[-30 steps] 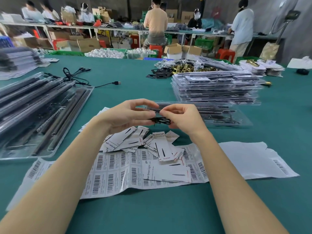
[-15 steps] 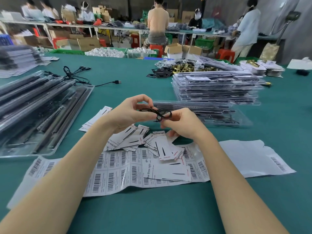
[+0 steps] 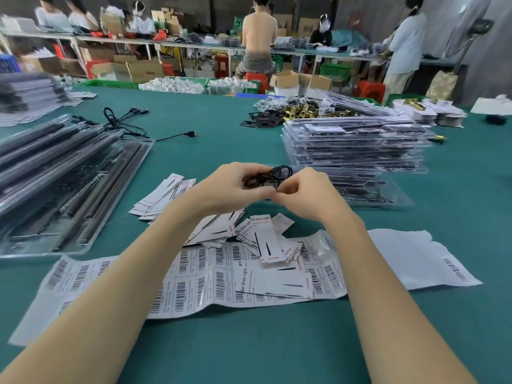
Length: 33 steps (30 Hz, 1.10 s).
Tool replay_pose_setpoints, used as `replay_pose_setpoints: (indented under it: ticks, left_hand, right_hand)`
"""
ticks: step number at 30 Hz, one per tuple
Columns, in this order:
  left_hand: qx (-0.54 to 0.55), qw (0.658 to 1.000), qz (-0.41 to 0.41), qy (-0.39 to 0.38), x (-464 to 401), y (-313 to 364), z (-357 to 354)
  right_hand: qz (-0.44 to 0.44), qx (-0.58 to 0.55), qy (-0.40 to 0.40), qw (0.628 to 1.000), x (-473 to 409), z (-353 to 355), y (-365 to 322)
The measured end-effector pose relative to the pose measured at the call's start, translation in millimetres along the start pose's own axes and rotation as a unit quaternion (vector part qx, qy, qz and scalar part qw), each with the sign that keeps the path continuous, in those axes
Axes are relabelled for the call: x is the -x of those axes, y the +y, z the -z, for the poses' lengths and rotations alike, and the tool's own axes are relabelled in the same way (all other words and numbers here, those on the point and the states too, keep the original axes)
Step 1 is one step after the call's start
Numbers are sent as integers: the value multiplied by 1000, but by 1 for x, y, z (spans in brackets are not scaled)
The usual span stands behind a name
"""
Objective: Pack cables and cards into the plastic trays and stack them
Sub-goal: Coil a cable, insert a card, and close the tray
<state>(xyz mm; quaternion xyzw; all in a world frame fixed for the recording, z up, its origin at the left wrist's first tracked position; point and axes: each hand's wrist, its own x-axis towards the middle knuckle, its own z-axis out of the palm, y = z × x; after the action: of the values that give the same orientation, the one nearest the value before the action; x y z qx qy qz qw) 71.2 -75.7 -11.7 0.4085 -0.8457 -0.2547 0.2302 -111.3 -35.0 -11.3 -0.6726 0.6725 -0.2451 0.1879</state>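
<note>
Both hands hold one small black cable bundle [image 3: 267, 177] in the air, just above the near edge of the open plastic tray [image 3: 388, 199]; left hand [image 3: 230, 187] has fingers curled round the coil body, right hand [image 3: 307, 194] pinches a loose end or tie at its near side; can't tell which. Tray sits on the green worktop [image 3: 249, 342], directly in front of the stack of filled trays [image 3: 354, 145]; loose cards [image 3: 266, 239] lie nearer the person than the tray, on barcode label sheets [image 3: 194, 278]. Judgement: cable is light, limp and springy; loops will likely fan out if let go, so grip across the whole coil, not by one strand; tray looks thin and flexible, so press the coil in gently. Cards look like thin, slick paper; best lifted by an edge.
</note>
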Motion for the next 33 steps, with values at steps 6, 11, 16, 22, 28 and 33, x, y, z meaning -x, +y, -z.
replay_pose_setpoints:
  ticks: [6, 11, 16, 22, 28, 33]
  left_hand:
    - [-62, 993, -97, 33, 1, -7, -14]
    - [-60, 986, -119, 96, -2, -16, -25]
    - [-52, 986, -129, 89, 0, -15, -25]
    - [-71, 990, -106, 60, 0, -16, -24]
    - [-31, 990, -124, 57, 3, -23, -22]
    - [-9, 985, -157, 69, 1, -28, -21]
  right_hand:
    - [19, 3, -92, 996, 1, 10, -5]
    - [34, -46, 18, 998, 5, 9, -7]
    - [33, -43, -7, 998, 6, 24, -7]
    - [93, -57, 90, 990, 1, 26, 10]
    - [185, -126, 182, 958, -2, -6, 24]
    - [226, -163, 176, 944, -5, -9, 20]
